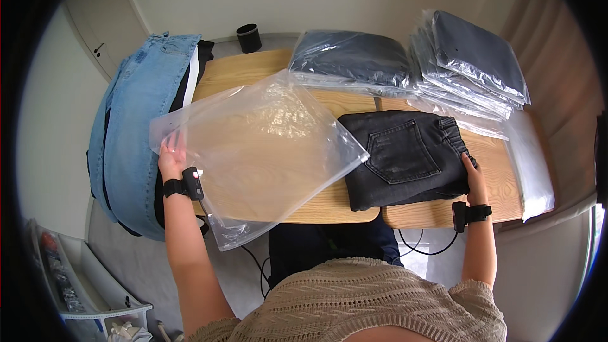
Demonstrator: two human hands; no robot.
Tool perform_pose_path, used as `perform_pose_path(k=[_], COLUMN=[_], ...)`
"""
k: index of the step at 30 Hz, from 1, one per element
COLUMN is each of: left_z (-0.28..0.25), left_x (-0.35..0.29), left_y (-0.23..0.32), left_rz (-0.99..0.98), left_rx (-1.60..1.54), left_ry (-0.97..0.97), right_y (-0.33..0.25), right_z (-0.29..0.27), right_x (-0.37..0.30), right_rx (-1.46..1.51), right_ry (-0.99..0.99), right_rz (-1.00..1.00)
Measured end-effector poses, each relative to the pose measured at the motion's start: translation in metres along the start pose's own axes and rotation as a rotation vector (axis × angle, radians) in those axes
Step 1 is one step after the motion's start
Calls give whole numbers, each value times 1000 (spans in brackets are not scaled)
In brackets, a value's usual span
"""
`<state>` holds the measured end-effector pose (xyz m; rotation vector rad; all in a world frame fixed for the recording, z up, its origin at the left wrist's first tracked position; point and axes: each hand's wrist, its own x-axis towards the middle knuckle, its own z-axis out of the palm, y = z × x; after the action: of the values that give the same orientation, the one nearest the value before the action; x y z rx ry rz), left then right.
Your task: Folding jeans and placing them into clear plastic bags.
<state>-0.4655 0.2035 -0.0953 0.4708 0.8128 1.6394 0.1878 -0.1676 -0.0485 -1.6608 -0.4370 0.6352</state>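
Note:
A large clear plastic bag [253,145] is spread at a slant over the middle of the table, its lower corner hanging past the front edge. My left hand [171,155] grips the bag at its left edge; the fingers show through the film. To the right lies a folded pair of black jeans [405,158], back pocket up. The bag's right corner reaches the jeans' left side. My right hand [475,178] holds the jeans by their right edge, near the waistband, with some fingers hidden. Both wrists wear black strapped devices.
Blue jeans [139,114] are heaped at the table's left. Bagged dark garments [351,57] and a taller bagged stack [478,57] stand at the back. Flat clear bags [529,164] lie at the right end. A black bin [249,38] is behind the wooden table [297,212]. Cables hang below.

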Motion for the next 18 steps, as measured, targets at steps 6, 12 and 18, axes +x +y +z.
perform_pose_path(k=[6,12,18], left_z=[-58,-16,42], left_x=[14,-58,-176], left_y=[7,29,50], left_rz=[-83,339,168], left_rx=[123,972,991], left_ry=[128,230,-340], right_y=[5,-1,-14], right_z=[1,-10,-29], right_x=[6,6,24], right_rx=[21,-99,-341], right_ry=[-50,-58,-190], right_rz=[-18,23,291])
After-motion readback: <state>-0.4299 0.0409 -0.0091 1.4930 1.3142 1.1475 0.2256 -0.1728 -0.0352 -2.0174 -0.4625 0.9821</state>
